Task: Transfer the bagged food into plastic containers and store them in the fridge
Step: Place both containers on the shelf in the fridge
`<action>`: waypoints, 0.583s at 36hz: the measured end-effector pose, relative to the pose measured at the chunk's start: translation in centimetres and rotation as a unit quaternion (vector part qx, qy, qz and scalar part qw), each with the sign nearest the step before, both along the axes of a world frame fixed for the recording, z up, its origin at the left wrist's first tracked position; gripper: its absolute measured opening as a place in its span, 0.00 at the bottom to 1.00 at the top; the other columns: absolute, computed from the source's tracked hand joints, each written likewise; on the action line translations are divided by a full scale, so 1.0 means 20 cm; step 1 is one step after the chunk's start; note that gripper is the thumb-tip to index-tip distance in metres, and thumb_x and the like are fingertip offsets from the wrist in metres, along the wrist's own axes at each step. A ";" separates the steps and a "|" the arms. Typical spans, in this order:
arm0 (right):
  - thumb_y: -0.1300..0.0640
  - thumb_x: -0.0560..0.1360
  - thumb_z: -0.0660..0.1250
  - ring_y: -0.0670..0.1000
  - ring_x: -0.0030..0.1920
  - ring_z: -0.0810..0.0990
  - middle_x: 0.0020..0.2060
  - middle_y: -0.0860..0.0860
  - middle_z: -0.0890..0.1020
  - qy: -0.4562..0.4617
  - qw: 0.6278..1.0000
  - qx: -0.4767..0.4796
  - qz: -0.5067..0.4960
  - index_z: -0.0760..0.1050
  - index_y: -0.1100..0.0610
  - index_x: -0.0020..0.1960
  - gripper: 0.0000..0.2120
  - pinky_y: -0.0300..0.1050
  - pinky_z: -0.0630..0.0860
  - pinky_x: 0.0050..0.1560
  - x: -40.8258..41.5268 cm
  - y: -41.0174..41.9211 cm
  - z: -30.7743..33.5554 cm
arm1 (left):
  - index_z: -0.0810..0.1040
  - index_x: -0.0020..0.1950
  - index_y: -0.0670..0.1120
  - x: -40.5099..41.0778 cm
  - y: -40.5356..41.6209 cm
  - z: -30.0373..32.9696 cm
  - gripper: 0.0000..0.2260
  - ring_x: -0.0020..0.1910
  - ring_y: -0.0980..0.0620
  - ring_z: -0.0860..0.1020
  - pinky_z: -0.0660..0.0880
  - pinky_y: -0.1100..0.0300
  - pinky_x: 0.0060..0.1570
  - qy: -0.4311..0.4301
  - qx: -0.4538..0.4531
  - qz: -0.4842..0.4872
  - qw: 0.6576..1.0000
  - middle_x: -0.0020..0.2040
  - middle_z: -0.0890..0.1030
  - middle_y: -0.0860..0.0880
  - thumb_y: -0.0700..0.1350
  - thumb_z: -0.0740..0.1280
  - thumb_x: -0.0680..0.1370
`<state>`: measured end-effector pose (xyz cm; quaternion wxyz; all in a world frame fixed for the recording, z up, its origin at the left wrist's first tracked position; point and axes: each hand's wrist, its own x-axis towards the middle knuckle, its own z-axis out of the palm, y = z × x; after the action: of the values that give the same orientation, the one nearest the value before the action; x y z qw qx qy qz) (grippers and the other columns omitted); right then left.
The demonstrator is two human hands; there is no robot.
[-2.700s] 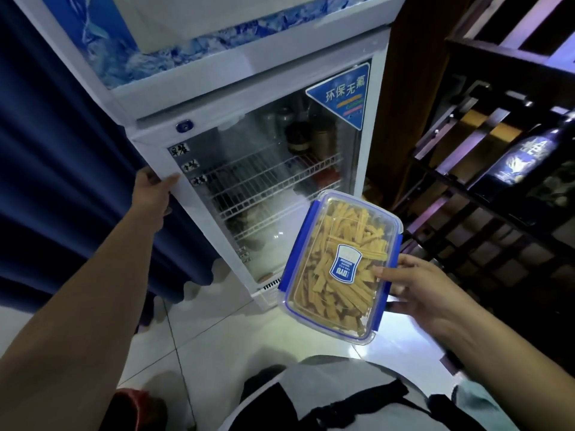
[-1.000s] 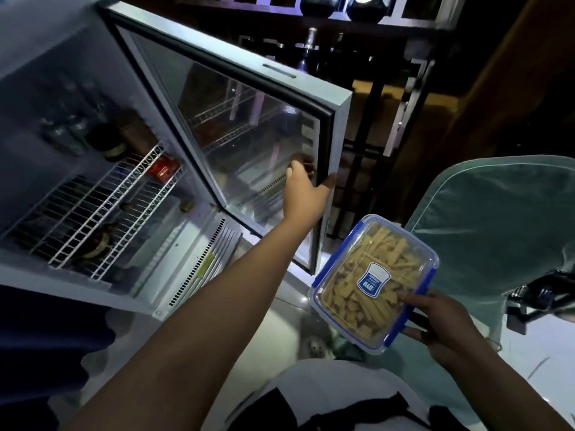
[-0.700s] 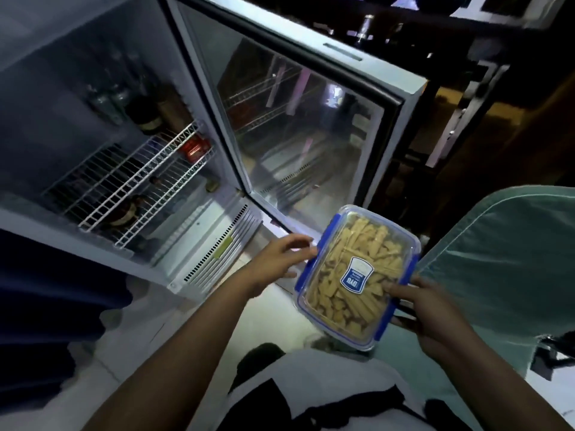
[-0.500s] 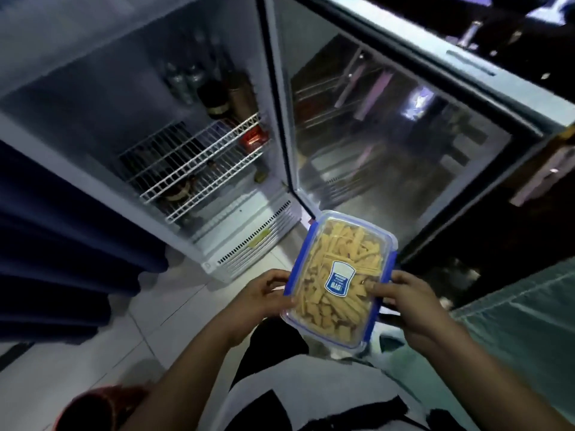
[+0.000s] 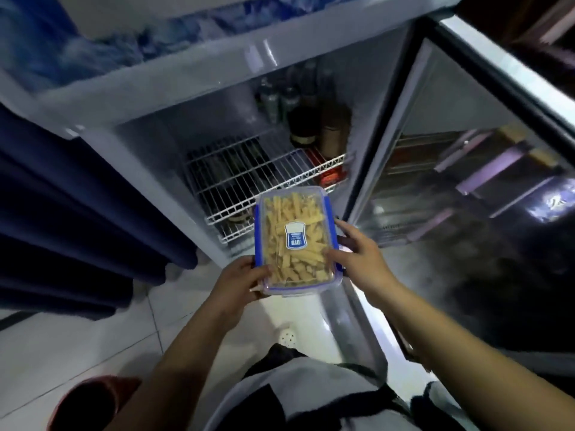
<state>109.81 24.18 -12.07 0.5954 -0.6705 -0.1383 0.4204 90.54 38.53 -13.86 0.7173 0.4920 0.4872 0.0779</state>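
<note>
A clear plastic container (image 5: 295, 241) with blue clips and a blue label holds yellow food strips. I hold it with both hands in front of the open fridge (image 5: 193, 88). My left hand (image 5: 239, 283) grips its near left corner. My right hand (image 5: 357, 256) grips its right side, thumb on the lid. The container's far end is just in front of the white wire shelf (image 5: 264, 178).
The glass fridge door (image 5: 466, 157) stands swung open to the right. Dark bottles and jars (image 5: 311, 122) stand at the back right of the shelf, with a red tin (image 5: 329, 175) near its edge. A dark blue curtain (image 5: 62, 213) hangs on the left.
My left hand left the door and took the container's left corner. I turned toward the fridge, and the container moved up toward the wire shelf.
</note>
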 end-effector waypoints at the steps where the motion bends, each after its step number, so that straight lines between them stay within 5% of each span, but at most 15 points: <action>1: 0.69 0.73 0.72 0.43 0.50 0.85 0.49 0.42 0.86 -0.035 0.999 0.007 0.006 0.79 0.33 0.56 0.29 0.39 0.81 0.44 0.01 0.06 -0.01 | 0.81 0.51 0.42 0.03 0.06 0.00 0.05 0.46 0.43 0.82 0.82 0.44 0.51 0.000 -0.003 0.007 1.000 0.46 0.83 0.39 0.38 0.71 0.76; 4: 0.61 0.75 0.74 0.40 0.54 0.83 0.53 0.33 0.83 -0.114 0.993 0.006 0.042 0.76 0.36 0.64 0.25 0.40 0.81 0.52 0.07 0.18 -0.07 | 0.81 0.52 0.42 0.13 0.22 -0.03 0.04 0.47 0.42 0.82 0.81 0.40 0.53 -0.007 -0.019 0.033 0.999 0.48 0.83 0.39 0.37 0.70 0.77; 8: 0.47 0.73 0.75 0.43 0.70 0.71 0.70 0.40 0.73 -0.232 0.965 -0.044 0.117 0.69 0.41 0.74 0.32 0.46 0.72 0.67 0.15 0.30 -0.09 | 0.81 0.57 0.40 0.29 0.38 -0.07 0.08 0.48 0.45 0.86 0.82 0.42 0.54 -0.022 -0.051 0.054 0.997 0.51 0.86 0.42 0.39 0.70 0.79; 11: 0.54 0.73 0.76 0.52 0.78 0.61 0.77 0.49 0.63 -0.282 0.944 -0.047 0.167 0.69 0.45 0.74 0.32 0.58 0.72 0.69 0.24 0.38 -0.11 | 0.81 0.62 0.40 0.41 0.47 -0.09 0.12 0.58 0.41 0.83 0.83 0.46 0.52 -0.019 -0.081 0.063 0.995 0.59 0.84 0.41 0.41 0.70 0.79; 13: 0.59 0.73 0.75 0.55 0.77 0.62 0.76 0.53 0.63 -0.306 0.934 -0.056 0.177 0.71 0.49 0.73 0.30 0.61 0.72 0.68 0.31 0.44 -0.13 | 0.82 0.56 0.42 0.50 0.51 -0.10 0.07 0.59 0.40 0.81 0.83 0.47 0.50 -0.013 -0.090 0.073 0.993 0.60 0.82 0.41 0.41 0.70 0.79; 16: 0.59 0.73 0.76 0.54 0.75 0.64 0.76 0.56 0.65 -0.344 0.918 -0.080 0.180 0.75 0.51 0.70 0.26 0.39 0.63 0.72 0.42 0.52 -0.15 | 0.81 0.48 0.43 0.62 0.54 -0.08 0.03 0.58 0.40 0.80 0.81 0.45 0.53 0.003 -0.098 0.093 0.991 0.60 0.80 0.39 0.42 0.70 0.79; 18: 0.59 0.74 0.75 0.49 0.73 0.63 0.75 0.56 0.65 -0.337 0.920 -0.081 0.184 0.76 0.52 0.69 0.24 0.18 0.57 0.59 0.49 0.57 -0.16 | 0.81 0.49 0.43 0.68 0.56 -0.07 0.03 0.62 0.38 0.79 0.79 0.40 0.60 0.007 -0.108 0.108 0.988 0.65 0.79 0.38 0.42 0.71 0.78; 21: 0.57 0.75 0.74 0.51 0.75 0.63 0.77 0.55 0.63 -0.313 0.926 -0.084 0.192 0.76 0.51 0.69 0.23 0.21 0.57 0.60 0.57 0.63 -0.19 | 0.80 0.48 0.42 0.74 0.58 -0.06 0.04 0.54 0.40 0.82 0.83 0.45 0.49 0.018 -0.107 0.125 0.986 0.60 0.80 0.38 0.42 0.71 0.79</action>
<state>121.20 36.80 -15.78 0.3712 -0.7760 -0.4080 0.3060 105.43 50.10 -15.04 0.7417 0.3486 0.5632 0.1054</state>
